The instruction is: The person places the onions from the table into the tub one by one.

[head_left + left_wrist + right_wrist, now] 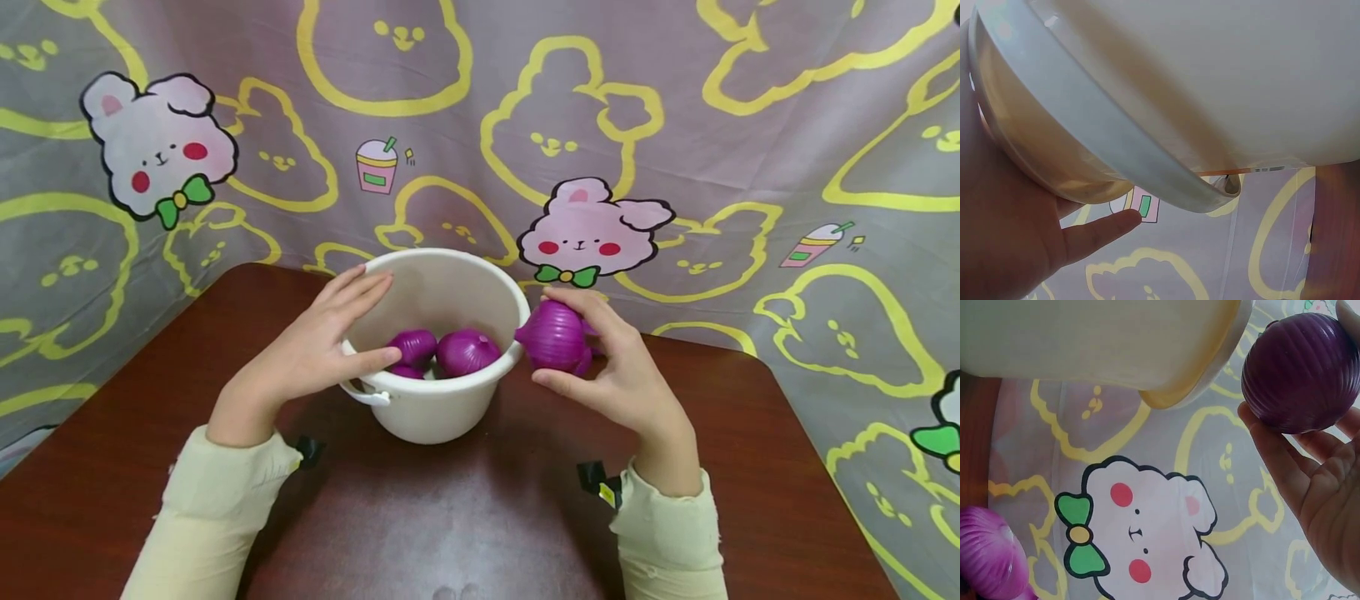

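A white bucket (435, 412) stands upright on the table with several purple onions inside, among them an onion (468, 353) at the right and an onion (414, 347) at the left. My left hand (311, 342) lies along the bucket's left rim, fingers extended and thumb over the front edge. Just right of the rim, my right hand (611, 367) holds a purple onion (553, 335) between thumb and fingers. That onion (1302, 374) shows its ridged side in the right wrist view. Another onion (991, 553) appears low at the left there, mostly hidden behind the held one in the head view.
The bucket's handle (367, 395) hangs down at its front left. A dark brown wooden table (420, 533) carries everything. Behind it hangs a curtain (450, 67) printed with cartoon rabbits and yellow outlines.
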A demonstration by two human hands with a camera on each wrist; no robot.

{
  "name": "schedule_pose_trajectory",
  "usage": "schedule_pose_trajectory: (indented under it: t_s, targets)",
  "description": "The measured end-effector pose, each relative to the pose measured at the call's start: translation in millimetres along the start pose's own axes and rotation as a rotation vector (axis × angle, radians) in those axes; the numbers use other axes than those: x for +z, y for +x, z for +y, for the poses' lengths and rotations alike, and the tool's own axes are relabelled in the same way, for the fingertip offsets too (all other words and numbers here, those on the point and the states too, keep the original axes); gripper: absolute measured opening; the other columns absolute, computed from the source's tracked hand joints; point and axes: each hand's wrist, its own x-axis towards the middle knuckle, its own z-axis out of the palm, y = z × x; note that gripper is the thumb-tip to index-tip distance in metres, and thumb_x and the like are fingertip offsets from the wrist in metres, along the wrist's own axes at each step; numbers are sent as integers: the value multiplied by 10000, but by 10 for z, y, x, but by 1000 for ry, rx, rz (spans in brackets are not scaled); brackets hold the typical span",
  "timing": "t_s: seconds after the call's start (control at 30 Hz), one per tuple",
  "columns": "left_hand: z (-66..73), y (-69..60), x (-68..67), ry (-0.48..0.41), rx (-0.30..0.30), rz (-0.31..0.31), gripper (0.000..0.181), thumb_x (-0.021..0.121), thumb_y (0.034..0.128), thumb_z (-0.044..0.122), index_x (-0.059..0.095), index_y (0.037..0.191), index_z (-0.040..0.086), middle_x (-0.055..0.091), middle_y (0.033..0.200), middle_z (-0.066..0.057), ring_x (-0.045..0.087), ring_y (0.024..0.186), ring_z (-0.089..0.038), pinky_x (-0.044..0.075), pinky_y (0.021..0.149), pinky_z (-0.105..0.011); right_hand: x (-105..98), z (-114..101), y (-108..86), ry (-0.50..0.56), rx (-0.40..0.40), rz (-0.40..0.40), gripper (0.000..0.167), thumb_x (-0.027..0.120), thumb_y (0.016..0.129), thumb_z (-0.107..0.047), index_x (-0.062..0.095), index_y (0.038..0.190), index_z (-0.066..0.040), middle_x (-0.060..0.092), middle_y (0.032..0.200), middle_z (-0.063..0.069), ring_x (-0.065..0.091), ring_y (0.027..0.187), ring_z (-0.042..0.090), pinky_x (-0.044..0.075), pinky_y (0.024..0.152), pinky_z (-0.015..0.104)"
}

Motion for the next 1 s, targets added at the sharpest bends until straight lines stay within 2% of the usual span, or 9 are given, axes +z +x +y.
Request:
schedule_pose_trajectory:
  t_s: [0.2, 0.5, 0.77, 1.0]
  targets:
    - [1, -1, -1, 2, -10, -3, 893, 693, 845, 498, 314, 1565, 128, 265, 1648, -48, 72, 1549, -299, 233, 1152, -687, 38, -16, 29, 7, -40, 0, 861, 894, 681, -19, 498, 1432, -161, 539, 1353, 6, 602, 1108, 157, 586, 851, 265]
    - [-7, 4, 2, 6, 8, 6, 891, 692, 847, 502, 322, 1561, 118, 274, 1645, -55, 74, 1549, -295, 220, 1157, -684, 97, -34, 108, -18, -97, 6, 861, 911, 659, -40, 517, 1416, -146, 579, 1329, 21, 568, 1148, 149, 570, 890, 253]
    - [-7, 1, 10, 8, -3, 10, 884, 699, 842, 480, 321, 1563, 133, 273, 1646, -41, 78, 1549, -295, 234, 1152, -684, 140, -64, 165, 15, -103, -11, 853, 913, 664, -52, 519, 1412, -165, 580, 1327, 15, 587, 1142, 138, 573, 900, 277]
    - [-7, 0, 12, 2, -1, 8, 888, 705, 839, 476, 325, 1561, 127, 276, 1645, -36, 80, 1548, -294, 238, 1148, -687, 179, -81, 215, 24, -136, -24, 846, 900, 674, -35, 508, 1416, -133, 576, 1322, 39, 581, 1142, 156, 576, 896, 290]
